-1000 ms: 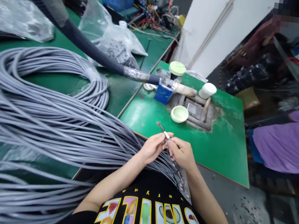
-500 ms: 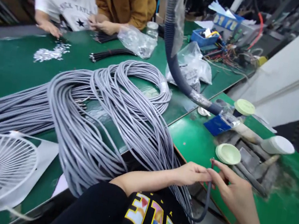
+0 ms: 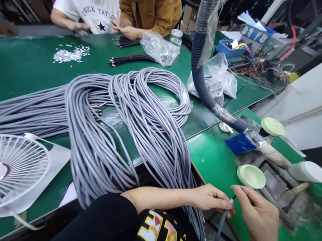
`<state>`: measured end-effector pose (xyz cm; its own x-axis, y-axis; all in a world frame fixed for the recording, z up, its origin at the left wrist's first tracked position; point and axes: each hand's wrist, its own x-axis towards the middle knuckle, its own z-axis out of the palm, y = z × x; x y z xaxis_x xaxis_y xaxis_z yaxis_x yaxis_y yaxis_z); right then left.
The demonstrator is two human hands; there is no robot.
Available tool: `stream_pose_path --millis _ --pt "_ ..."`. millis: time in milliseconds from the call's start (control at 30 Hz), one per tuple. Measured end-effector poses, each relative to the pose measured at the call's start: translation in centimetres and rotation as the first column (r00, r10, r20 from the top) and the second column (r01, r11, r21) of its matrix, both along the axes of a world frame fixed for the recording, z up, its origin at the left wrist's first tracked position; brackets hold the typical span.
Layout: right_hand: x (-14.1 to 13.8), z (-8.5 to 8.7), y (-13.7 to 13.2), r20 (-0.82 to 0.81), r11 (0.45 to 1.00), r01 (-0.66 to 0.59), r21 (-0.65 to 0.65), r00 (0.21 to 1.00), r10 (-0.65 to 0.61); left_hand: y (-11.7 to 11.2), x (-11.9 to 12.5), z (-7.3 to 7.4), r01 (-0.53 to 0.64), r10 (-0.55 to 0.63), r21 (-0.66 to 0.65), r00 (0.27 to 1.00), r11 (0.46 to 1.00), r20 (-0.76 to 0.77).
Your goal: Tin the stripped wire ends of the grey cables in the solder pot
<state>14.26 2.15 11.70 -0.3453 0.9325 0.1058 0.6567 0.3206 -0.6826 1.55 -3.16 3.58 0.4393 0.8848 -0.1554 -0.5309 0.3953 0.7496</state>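
Note:
A single grey cable (image 3: 219,230) curves up from below into my fingers, with a short pale piece showing near its end. My left hand (image 3: 212,197) pinches it just below the tip. Thumb and fingers of my right hand (image 3: 257,212) are closed at the very end, where thin dark wire seems to show; the detail is too small to make out. Over the table edge beside my left forearm hangs a thick bundle of grey cables (image 3: 159,136). Another looped bundle (image 3: 87,138) lies left of it.
A white round fan grille (image 3: 28,182) lies at the left. On the right-hand bench are a pale green cup (image 3: 251,176), a blue plate (image 3: 241,143) and a ribbed extraction hose (image 3: 197,54). Two people sit across the table near silvery bits (image 3: 71,54) and black cables (image 3: 133,59).
My right hand has shifted lower and now closes on the cable's end, and a pale piece shows between my hands. The view has turned slightly left. One person's hand has left the silvery bits.

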Motion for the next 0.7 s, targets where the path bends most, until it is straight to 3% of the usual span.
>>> stream_pose_path --millis 133,267,300,333,400,500,700 --pt "-0.6 -0.2 0.5 -0.185 0.993 0.119 0.006 0.976 -0.115 0.2 -0.7 0.8 -0.023 0.025 0.058 0.999 0.998 -0.044" --pt "-0.1 1.4 0.7 -0.482 0.932 0.353 0.085 0.833 -0.272 0.0 -0.7 0.7 -0.065 0.069 0.058 0.995 0.996 -0.071" --pt "0.2 1.9 0.6 -0.493 0.914 0.387 0.122 0.823 -0.283 0.0 -0.6 0.5 -0.087 0.09 0.032 0.993 0.996 -0.075" --pt "0.4 2.3 0.5 -0.439 0.916 0.373 0.151 0.855 -0.276 0.0 -0.5 0.3 -0.116 0.117 0.007 0.99 0.993 -0.075" --pt "0.8 2.6 0.0 -0.234 0.963 0.229 0.142 0.953 -0.192 0.2 -0.4 -0.2 -0.158 0.158 0.008 0.985 0.987 -0.074" --pt "0.5 2.1 -0.8 -0.015 0.997 0.048 0.055 0.999 -0.047 0.3 -0.3 -0.4 -0.174 0.178 0.058 0.981 0.983 -0.07" --pt "-1.1 0.7 -1.0 0.002 0.998 -0.004 -0.062 1.0 0.004 0.1 -0.4 0.0 -0.141 0.168 0.197 0.977 0.97 -0.128"
